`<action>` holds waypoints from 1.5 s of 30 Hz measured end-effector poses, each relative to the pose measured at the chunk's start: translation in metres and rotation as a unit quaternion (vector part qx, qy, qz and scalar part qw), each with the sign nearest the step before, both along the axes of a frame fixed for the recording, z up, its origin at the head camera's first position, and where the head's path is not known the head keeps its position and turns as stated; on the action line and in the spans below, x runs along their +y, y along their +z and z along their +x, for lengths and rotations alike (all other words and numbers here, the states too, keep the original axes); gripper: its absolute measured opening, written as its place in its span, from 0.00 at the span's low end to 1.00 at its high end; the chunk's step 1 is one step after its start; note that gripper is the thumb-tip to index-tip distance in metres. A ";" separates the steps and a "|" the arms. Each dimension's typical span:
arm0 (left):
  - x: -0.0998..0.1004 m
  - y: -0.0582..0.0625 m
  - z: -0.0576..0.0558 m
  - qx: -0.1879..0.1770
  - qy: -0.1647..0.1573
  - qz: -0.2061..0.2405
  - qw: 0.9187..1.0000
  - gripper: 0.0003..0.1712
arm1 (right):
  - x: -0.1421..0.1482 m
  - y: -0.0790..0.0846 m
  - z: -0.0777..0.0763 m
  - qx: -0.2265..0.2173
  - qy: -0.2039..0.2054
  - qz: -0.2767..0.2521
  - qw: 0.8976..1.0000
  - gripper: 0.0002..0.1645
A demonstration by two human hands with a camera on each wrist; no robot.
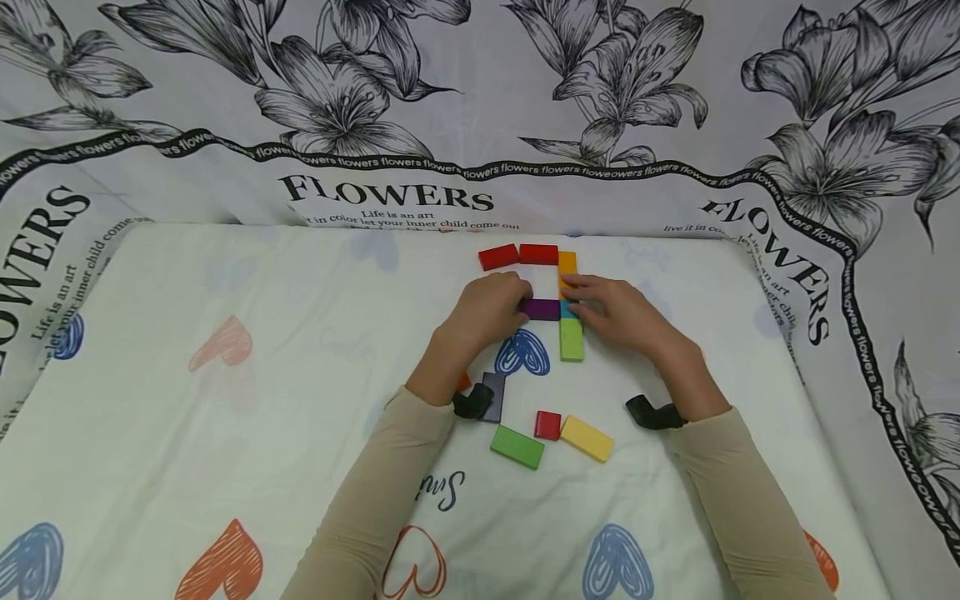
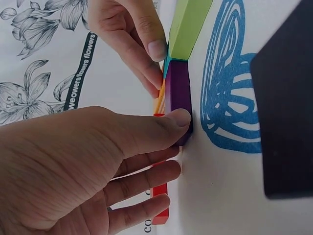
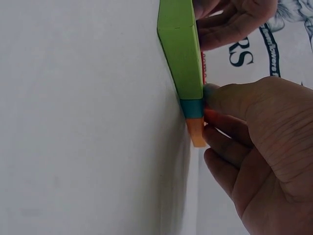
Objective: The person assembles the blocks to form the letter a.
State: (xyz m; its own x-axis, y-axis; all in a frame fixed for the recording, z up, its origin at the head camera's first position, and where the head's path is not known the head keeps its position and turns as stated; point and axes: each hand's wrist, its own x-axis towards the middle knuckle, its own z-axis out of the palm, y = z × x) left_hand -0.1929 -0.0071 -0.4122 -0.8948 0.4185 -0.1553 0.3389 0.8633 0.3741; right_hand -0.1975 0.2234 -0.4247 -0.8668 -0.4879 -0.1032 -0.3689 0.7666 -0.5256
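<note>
My left hand (image 1: pixel 489 304) pinches a purple toy block (image 1: pixel 542 309) near its left end, thumb on the near side. That block's right end meets a small blue block (image 1: pixel 566 309). The blue block stands in line between an orange block (image 1: pixel 567 261) on the far side and a light green block (image 1: pixel 572 340) on the near side. On the right, my right hand (image 1: pixel 618 312) touches the blue block with its thumb, its fingertips at the orange one. Two red blocks, one slightly turned (image 1: pixel 498 257) and one straight (image 1: pixel 538 254), extend left from the orange block's far end.
Nearer my body lie a dark grey block (image 1: pixel 492 393), a green block (image 1: pixel 517 447), a small red block (image 1: pixel 547 425) and a yellow block (image 1: pixel 587 438). An orange block (image 1: pixel 464 382) is partly hidden by my left wrist. A heart-patterned white cloth (image 1: pixel 315 400) lies underneath.
</note>
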 end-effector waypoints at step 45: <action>-0.046 0.019 0.047 0.005 0.002 -0.051 0.999 0.30 | 0.000 -0.001 -0.008 -0.002 0.004 0.015 1.000 0.25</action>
